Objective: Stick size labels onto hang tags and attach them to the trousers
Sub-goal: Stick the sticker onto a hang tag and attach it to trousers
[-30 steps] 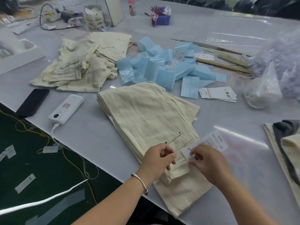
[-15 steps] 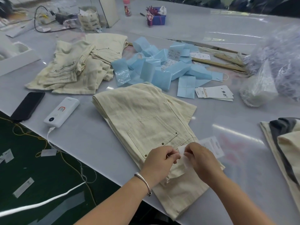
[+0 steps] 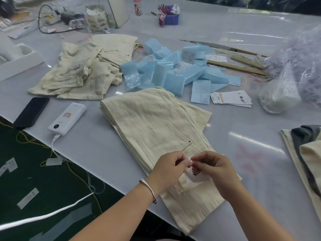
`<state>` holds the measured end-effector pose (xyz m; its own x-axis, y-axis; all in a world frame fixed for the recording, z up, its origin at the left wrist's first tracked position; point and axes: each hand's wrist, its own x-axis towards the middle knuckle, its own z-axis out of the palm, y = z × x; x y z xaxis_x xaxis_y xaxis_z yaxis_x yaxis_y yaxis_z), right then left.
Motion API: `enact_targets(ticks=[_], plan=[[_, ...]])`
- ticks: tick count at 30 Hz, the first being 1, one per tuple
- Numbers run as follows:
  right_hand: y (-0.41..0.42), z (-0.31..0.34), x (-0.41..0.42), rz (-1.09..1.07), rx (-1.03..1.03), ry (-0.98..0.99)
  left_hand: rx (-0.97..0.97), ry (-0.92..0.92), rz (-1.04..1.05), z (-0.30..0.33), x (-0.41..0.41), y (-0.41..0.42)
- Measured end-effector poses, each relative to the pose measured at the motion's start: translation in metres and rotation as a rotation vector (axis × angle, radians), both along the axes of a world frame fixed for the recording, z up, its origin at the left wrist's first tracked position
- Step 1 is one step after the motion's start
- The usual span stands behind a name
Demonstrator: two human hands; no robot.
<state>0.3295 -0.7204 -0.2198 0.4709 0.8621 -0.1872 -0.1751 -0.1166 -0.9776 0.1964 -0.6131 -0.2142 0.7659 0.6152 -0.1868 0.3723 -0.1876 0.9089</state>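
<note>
Step in hand: attaching the hang tag (image 3: pixel 197 178) at the waistband end of the folded cream trousers (image 3: pixel 156 129), judged from where both hands meet.
Left hand (image 3: pixel 167 168): fingers curled, thumb and forefinger pressed together at the tag's top edge; what they pinch is too small to make out, perhaps the tag's string.
Right hand (image 3: pixel 214 168): fingers curled and clamped on the tag's top edge, fingertip to fingertip with the left.
Hang tag: white, with dark print, hanging just below the fingertips and lying against the trousers near the worktop (image 3: pixel 243 136) front edge.
Trousers: flat on the worktop, back pocket up, waistband toward the person.
Doing it well: keep the tag's top edge steady in the right hand and let the left guide the fastening through; keep the fabric flat so only the intended layer is caught; leave the printed side facing out.
Supplies: more white hang tags (image 3: pixel 231 100) and blue label sheets (image 3: pixel 173 72) lie well beyond the trousers.
Waiting work: a crumpled pile of cream trousers (image 3: pixel 83 70) at the far left.
</note>
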Motion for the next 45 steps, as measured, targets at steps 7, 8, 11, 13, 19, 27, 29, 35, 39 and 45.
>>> enact_targets(ticks=[7,8,11,13,19,27,29,35,39,45], plan=[[0.002,0.0,-0.001,0.072,0.062,0.032,0.01,0.0,-0.022,0.002,-0.002,-0.002],[0.003,0.0,-0.001,0.081,0.061,0.023,0.003,-0.005,-0.025,0.003,-0.003,-0.002],[0.003,0.0,-0.002,0.1,0.06,-0.002,0.002,-0.003,-0.035,0.004,-0.003,-0.003],[0.003,0.001,-0.002,0.12,0.056,-0.019,-0.005,0.0,-0.039,0.005,-0.004,-0.003],[0.001,-0.002,-0.002,0.115,0.073,0.057,-0.14,-0.039,-0.02,0.008,-0.005,-0.002],[0.004,-0.004,-0.007,0.164,0.039,0.006,-0.011,0.013,-0.056,0.005,-0.008,0.0],[0.003,-0.005,-0.009,0.147,0.058,0.068,-0.004,0.02,-0.068,0.005,-0.008,0.002],[0.001,-0.005,-0.008,0.186,0.082,0.09,-0.196,0.03,-0.12,0.005,-0.011,0.011],[0.002,-0.004,-0.008,0.192,0.139,0.173,-0.304,0.005,-0.091,0.004,-0.013,0.02],[0.001,-0.004,-0.009,0.136,0.142,0.123,-0.247,-0.028,-0.115,-0.008,-0.006,0.022]])
